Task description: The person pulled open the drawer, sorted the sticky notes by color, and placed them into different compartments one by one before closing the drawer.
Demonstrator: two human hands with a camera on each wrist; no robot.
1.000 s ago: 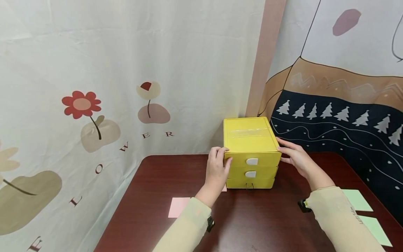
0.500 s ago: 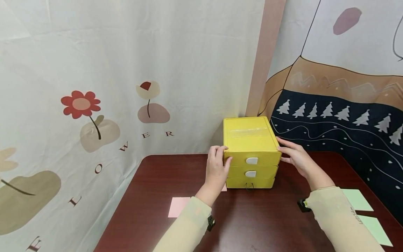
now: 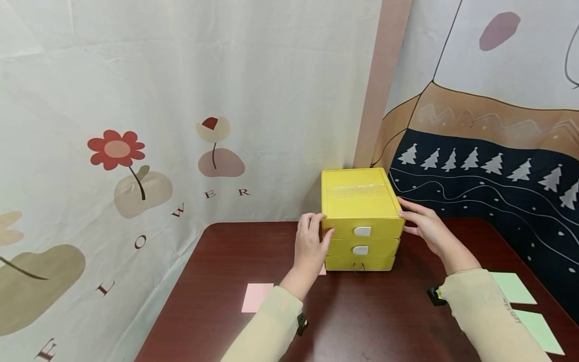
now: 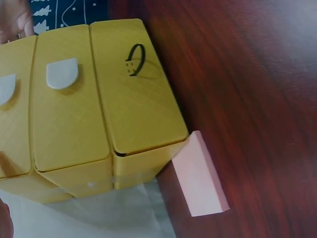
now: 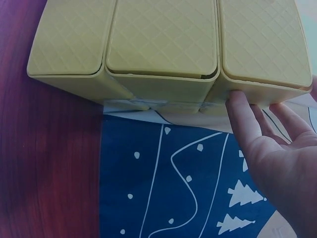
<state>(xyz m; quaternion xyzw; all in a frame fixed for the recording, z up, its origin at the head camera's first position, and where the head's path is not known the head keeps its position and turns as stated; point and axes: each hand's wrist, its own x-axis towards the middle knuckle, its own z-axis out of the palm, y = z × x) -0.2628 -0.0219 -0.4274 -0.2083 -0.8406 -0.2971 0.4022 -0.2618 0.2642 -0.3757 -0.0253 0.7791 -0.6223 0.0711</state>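
A yellow three-drawer box (image 3: 362, 201) stands at the back of the dark red table, its drawers closed. White tab handles (image 4: 62, 73) mark the upper two drawer fronts. The bottom one carries a thin black loop handle (image 4: 142, 59). My left hand (image 3: 311, 246) holds the box's upper front left corner, fingertips bent at the top edge and thumb by the front. In the left wrist view only small parts of that hand show. On the opposite side, my right hand (image 3: 427, 229) rests fairly straight fingers (image 5: 242, 114) against the box's right wall.
One pink pad of paper (image 3: 257, 297) lies left on the table (image 3: 217, 266); another pink pad (image 4: 198, 178) touches the box's lower left corner. Two green sheets (image 3: 513, 287) lie by the right forearm. Printed cloth (image 3: 271, 100) hangs behind the table.
My left fingertips have shifted very slightly at the top edge. The box and my right hand stay as they were.
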